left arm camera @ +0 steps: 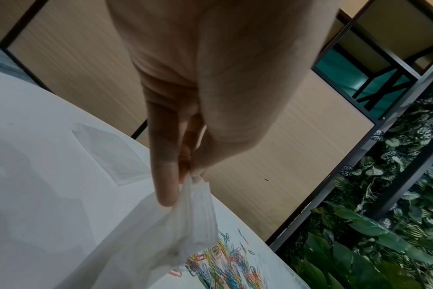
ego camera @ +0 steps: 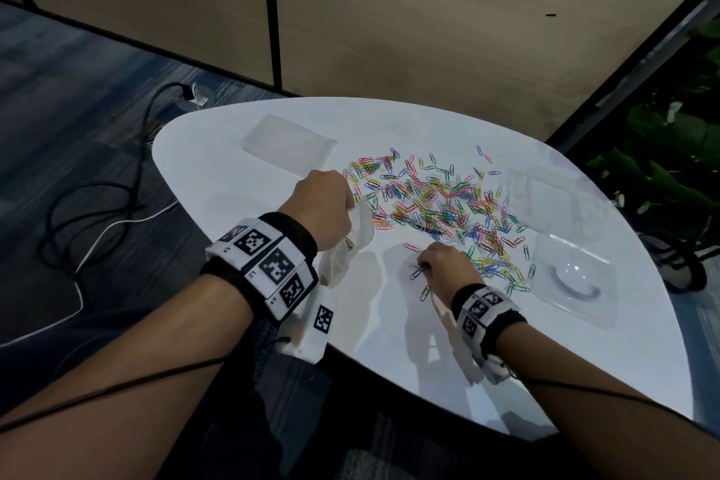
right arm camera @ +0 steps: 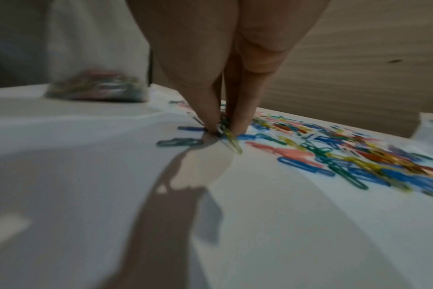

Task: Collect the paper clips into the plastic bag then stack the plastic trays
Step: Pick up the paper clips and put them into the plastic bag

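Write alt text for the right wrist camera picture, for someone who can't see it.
The right hand pinches a few coloured paper clips between its fingertips against a white table. More loose clips lie scattered to the right, and a blurred plastic bag holding clips stands behind on the left.

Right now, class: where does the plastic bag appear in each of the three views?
Head: plastic bag, centre-left, hanging from the left hand.
Left wrist: bottom centre, pinched at its top.
Right wrist: upper left, blurred, clips inside.
Shared landmark: the paper clips spread on the table.
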Demonstrator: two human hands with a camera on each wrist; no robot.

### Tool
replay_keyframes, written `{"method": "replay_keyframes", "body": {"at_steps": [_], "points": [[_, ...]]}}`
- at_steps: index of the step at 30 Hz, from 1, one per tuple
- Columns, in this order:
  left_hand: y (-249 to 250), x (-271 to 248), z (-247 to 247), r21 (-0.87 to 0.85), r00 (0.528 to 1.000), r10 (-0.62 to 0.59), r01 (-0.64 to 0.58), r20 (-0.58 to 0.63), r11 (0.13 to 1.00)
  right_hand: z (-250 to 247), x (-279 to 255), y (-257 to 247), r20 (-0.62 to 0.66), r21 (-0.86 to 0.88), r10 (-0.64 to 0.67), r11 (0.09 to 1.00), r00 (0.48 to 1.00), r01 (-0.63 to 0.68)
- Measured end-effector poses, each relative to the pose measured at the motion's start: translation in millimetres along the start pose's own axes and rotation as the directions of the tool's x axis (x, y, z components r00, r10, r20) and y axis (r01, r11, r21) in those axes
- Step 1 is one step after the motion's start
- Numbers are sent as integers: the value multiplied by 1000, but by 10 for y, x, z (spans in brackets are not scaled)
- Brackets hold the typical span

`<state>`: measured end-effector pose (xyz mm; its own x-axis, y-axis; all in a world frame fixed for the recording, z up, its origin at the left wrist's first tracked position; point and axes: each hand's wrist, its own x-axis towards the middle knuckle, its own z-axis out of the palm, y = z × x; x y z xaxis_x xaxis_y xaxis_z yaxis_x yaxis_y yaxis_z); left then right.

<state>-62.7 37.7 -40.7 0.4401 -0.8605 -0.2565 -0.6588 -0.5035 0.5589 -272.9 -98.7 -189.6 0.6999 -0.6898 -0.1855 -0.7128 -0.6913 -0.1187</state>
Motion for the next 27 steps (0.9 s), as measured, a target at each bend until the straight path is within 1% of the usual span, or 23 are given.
{"method": "replay_keyframes", "body": {"at_steps": [1, 2, 3, 5, 6, 7, 8, 9, 10, 12, 13, 14, 15, 16, 17, 19, 20, 21, 23, 24, 25, 26, 27], "points": [[-7, 2, 0, -5, 1000, -2, 2, -1, 1000, -101, 17, 25, -3, 108, 106, 989, 994, -105], [-9, 3, -2, -10, 1000, -3, 3, -3, 1000, -189, 47, 78, 7, 229, 211, 951, 977, -207], [-7, 4, -2, -13, 1000, -1, 1, -3, 1000, -274, 75, 145, 39, 338, 307, 892, 951, -302], [3, 3, 7, -12, 1000, 3, -3, 6, 1000, -395, 121, 262, 138, 531, 433, 727, 891, -435], [10, 4, 9, -8, 1000, 5, -4, 9, 1000, -448, 146, 291, 193, 645, 457, 607, 868, -463], [15, 7, 12, -4, 1000, 7, -7, 8, 1000, -527, 167, 266, 242, 761, 461, 455, 854, -462], [22, 11, 18, -3, 1000, 8, -8, 8, 1000, -608, 184, 212, 272, 862, 434, 287, 859, -418], [29, 14, 21, -5, 1000, 9, -9, 10, 1000, -707, 196, 120, 278, 923, 388, 147, 879, -357], [37, 18, 31, -11, 1000, 6, -6, 14, 1000, -816, 193, 5, 275, 953, 334, 31, 902, -302], [50, 28, 59, -32, 1000, -10, 11, 11, 999, -1039, 141, -285, 258, 964, 216, -124, 942, -236], [66, 32, 82, -48, 1000, -23, 23, 5, 999, -1107, 110, -410, 245, 962, 172, -168, 954, -216], [82, 34, 100, -62, 1000, -31, 31, -4, 998, -1155, 72, -540, 227, 963, 142, -179, 964, -200], [102, 33, 122, -68, 999, -36, 35, -12, 997, -1151, 35, -641, 196, 973, 142, -147, 970, -175], [117, 38, 142, -72, 999, -42, 40, -20, 997, -1137, -7, -744, 147, 988, 161, -60, 976, -139], [128, 47, 163, -78, 998, -48, 46, -26, 996, -1102, -45, -831, 81, 992, 185, 81, 979, -98], [150, 62, 194, -91, 998, -50, 47, -26, 995, -1017, -118, -967, -56, 920, 189, 391, 980, -23], [163, 63, 204, -93, 998, -50, 48, -22, 994, -982, -139, -1013, -112, 863, 172, 506, 979, 10], [164, 58, 199, -96, 998, -53, 50, -28, 994, -950, -140, -1049, -156, 801, 131, 597, 979, 48], [151, 55, 183, -108, 998, -46, 40, -53, 993, -940, -138, -1077, -195, 639, -7, 758, 981, 132], [137, 58, 170, -123, 997, -44, 36, -63, 992, -960, -143, -1083, -191, 575, -76, 800, 979, 174], [115, 59, 153, -141, 997, -49, 40, -66, 989, -973, -133, -1071, -195, 552, -122, 807, 973, 212], [100, 65, 138, -153, 996, -53, 42, -70, 987, -1005, -122, -1037, -207, 577, -128, 785, 970, 227], [84, 70, 123, -158, 996, -59, 46, -74, 986, -1036, -98, -977, -228, 625, -94, 749, 969, 220]]}}
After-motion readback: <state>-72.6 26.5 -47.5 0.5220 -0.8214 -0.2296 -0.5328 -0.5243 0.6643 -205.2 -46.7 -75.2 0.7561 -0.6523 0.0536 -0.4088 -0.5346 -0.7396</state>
